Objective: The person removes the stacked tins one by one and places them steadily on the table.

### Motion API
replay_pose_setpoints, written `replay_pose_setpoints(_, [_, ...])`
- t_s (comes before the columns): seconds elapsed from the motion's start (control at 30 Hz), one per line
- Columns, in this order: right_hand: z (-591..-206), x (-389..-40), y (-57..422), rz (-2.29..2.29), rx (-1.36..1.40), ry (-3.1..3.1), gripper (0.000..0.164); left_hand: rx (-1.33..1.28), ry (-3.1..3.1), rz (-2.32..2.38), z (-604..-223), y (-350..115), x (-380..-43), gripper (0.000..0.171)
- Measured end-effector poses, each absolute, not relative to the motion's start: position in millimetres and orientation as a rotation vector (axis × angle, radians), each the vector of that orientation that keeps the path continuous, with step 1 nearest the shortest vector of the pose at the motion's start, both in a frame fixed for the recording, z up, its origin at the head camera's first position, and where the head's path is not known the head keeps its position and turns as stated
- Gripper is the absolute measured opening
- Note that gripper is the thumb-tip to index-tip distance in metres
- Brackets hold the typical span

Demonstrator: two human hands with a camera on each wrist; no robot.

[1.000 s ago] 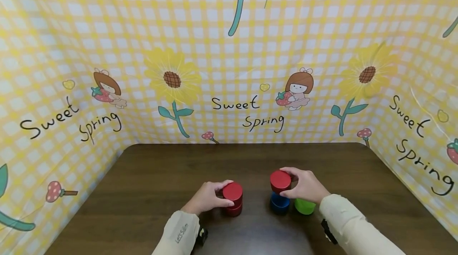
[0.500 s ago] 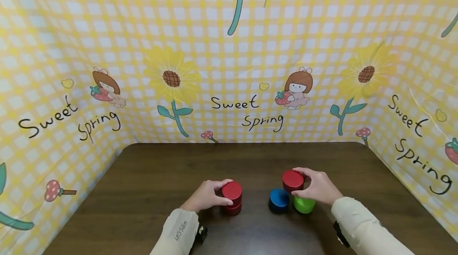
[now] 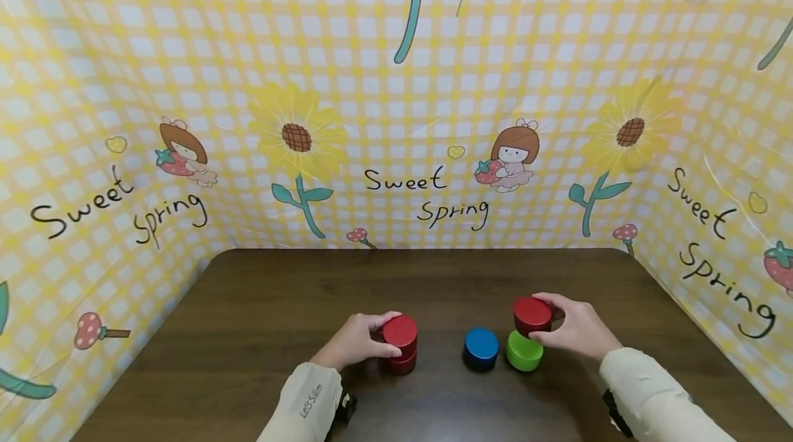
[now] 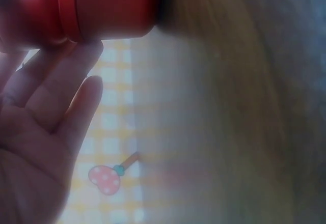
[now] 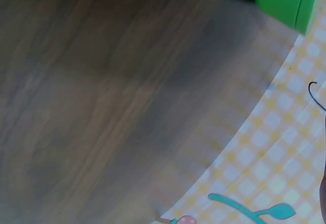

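Note:
On the left, my left hand [image 3: 358, 341] pinches a round red tin [image 3: 400, 332] between thumb and fingers. It sits on top of a second red piece [image 3: 403, 363]. The left wrist view shows a raised ridge around the red tin [image 4: 109, 10], fingertips right against its side. My right hand [image 3: 579, 328] grips another round red tin [image 3: 532, 314] by its side, directly over a green tin [image 3: 524, 352] and overlapping its far rim. A blue tin [image 3: 481, 349] stands just left of the green one. In the right wrist view the green tin [image 5: 282, 2] shows at the upper corner; the held red tin is out of frame.
All of this is on a dark wood-grain table [image 3: 310, 283]. A yellow checked cloth [image 3: 396, 104] with flowers and lettering rises at the table's back and sides. Black straps with cameras [image 3: 616, 414] are worn on the wrists.
My right hand has carried its red tin rightward, from over the blue tin to over the green one, uncovering the blue top. My left hand has stayed on its red tin.

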State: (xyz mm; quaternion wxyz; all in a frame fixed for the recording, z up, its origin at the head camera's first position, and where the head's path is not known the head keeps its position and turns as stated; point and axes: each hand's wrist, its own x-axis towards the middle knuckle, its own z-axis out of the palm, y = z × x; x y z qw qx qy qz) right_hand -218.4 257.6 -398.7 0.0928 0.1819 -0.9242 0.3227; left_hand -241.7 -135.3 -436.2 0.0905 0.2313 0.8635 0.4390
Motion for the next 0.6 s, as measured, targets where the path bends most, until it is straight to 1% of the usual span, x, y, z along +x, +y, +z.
replay_pose_setpoints(0.33, [-404,-211,276,0.922,0.478,-2.782,0.062,0.689,2.519,1.35,-443,-136,-236,0.067])
replay_pose_setpoints(0.6, [-409,-212,287,0.881,0.48,-2.725,0.061,0.708,2.545,1.337,-438,-135,-241,0.067])
